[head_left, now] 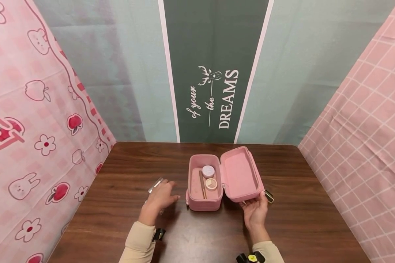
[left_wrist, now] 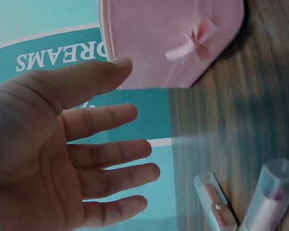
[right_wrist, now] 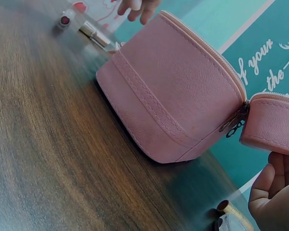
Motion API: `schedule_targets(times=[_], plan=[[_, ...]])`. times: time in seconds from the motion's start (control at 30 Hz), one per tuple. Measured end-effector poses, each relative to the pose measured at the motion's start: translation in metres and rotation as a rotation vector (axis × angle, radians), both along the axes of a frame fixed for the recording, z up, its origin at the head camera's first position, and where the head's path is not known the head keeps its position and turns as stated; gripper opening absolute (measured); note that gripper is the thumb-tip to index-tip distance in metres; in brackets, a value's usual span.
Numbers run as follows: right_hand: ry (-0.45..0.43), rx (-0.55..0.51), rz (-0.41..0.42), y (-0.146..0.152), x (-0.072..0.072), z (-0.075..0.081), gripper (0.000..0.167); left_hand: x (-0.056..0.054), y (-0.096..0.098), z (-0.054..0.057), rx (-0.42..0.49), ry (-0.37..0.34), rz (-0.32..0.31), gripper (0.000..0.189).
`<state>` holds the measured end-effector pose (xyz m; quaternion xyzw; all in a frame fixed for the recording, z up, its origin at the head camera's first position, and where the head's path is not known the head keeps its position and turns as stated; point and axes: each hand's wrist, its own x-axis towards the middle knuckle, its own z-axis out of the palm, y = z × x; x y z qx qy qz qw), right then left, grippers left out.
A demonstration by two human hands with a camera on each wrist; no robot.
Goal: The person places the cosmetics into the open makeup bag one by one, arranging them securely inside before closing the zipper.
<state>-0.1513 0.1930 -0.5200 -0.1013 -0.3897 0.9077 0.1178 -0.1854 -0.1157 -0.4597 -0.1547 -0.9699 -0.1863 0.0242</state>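
Note:
A pink zippered makeup case point(head_left: 205, 205) stands on the table with its lid point(head_left: 240, 175) folded out to the right. Inside lie a round pale jar point(head_left: 208, 171), a slim rose-gold pencil point(head_left: 202, 184) and a small round three-part palette point(head_left: 211, 184). My right hand point(head_left: 255, 212) holds the lid at its near corner, fingers underneath. Left of the case, my left hand point(head_left: 162, 197) hovers with spread fingers and nothing in it. Below it in the left wrist view lie a clear-capped lip tube point(left_wrist: 274, 197) and a flat clear tube point(left_wrist: 214, 202).
A black-and-gold tube point(head_left: 269, 196) lies right of the lid. Below the lid in the right wrist view are a gold tube point(right_wrist: 226, 208) and a clear rounded item point(right_wrist: 231, 223). Printed cloths point(head_left: 210, 73) hang behind the brown table point(head_left: 131, 160) and along both sides.

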Motion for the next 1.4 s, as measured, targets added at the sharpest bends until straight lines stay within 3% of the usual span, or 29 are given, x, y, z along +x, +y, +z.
schedule_targets(times=[0.3,0.53,0.77,1.1,1.4], plan=[[0.041,0.003,-0.01,0.0,0.0,-0.003,0.04,-0.005,-0.02,-0.008,-0.001,-0.067,0.062,0.043],[0.188,-0.008,0.029,0.001,0.001,-0.006,0.038,-0.007,-0.035,-0.013,0.0,-0.107,0.116,0.045],[0.047,-0.003,-0.003,-0.001,0.0,-0.004,0.038,-0.011,-0.056,-0.016,-0.023,-0.166,0.192,0.039],[0.002,-0.006,-0.035,-0.002,-0.001,-0.003,0.04,-0.014,-0.077,-0.038,0.125,-0.149,0.201,0.042],[-0.039,0.004,-0.036,-0.002,-0.003,-0.004,0.042,-0.023,-0.08,-0.053,0.199,-0.155,0.255,0.036]])
